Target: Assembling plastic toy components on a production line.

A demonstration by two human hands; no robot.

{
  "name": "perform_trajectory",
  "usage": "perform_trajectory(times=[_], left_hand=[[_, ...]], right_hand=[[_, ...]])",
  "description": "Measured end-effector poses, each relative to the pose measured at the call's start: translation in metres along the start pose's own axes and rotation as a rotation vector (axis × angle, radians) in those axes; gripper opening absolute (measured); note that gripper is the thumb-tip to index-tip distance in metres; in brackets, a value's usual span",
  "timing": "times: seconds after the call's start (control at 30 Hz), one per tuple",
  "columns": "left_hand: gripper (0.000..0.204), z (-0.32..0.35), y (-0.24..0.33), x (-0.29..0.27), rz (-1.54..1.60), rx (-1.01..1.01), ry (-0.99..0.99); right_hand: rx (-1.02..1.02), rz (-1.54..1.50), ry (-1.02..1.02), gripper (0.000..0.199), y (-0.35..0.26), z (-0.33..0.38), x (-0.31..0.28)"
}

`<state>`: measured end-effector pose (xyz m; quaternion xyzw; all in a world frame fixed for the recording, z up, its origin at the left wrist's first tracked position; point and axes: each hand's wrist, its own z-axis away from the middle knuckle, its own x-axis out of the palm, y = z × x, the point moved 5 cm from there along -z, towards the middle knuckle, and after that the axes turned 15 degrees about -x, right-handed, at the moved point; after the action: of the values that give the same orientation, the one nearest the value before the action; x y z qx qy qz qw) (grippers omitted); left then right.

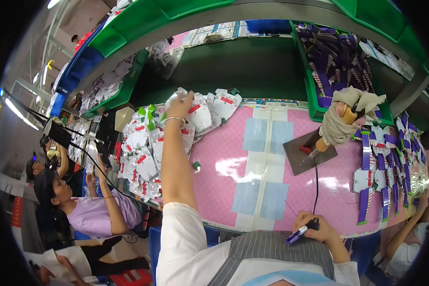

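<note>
My left hand (178,107), a bracelet at its wrist, reaches to the far end of a heap of white plastic housings (140,162) with red strips. Its fingers are spread and touch a housing at the top of the heap; no firm grip shows. Low in front of my apron, my right hand (321,229) is closed around a purple-and-white pen-like tool (296,235) with a black end. Green pieces (150,117) lie among the housings, and a small green part (196,166) lies beside the heap.
On a dark plate (300,164) at right, a cloth-wrapped holder (341,124) carries a yellow-handled, metal-tipped tool. Purple-strapped assemblies (381,171) lie at far right. Behind stand a green bin (314,112) of purple straps and a green shelf edge (143,28). Co-workers (100,209) sit at left.
</note>
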<state>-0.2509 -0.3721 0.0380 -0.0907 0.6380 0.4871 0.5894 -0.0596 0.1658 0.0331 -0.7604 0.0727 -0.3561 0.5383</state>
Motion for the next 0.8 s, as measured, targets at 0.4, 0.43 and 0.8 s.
perform_trajectory(times=[0.4, 0.43, 0.8], left_hand=[[0.051, 0.149, 0.059, 0.045, -0.28, 0.417, 0.029], [0.052, 0.163, 0.06, 0.048, -0.268, 0.46, 0.034], [0.049, 0.263, 0.072, 0.07, -0.17, 0.787, 0.039]], right_hand=[[0.042, 0.036, 0.066, 0.031, 0.007, -0.006, -0.015], [0.042, 0.025, 0.075, 0.031, 0.008, -0.005, -0.014], [-0.082, 0.452, 0.293, 0.022, -0.027, 0.019, -0.042]])
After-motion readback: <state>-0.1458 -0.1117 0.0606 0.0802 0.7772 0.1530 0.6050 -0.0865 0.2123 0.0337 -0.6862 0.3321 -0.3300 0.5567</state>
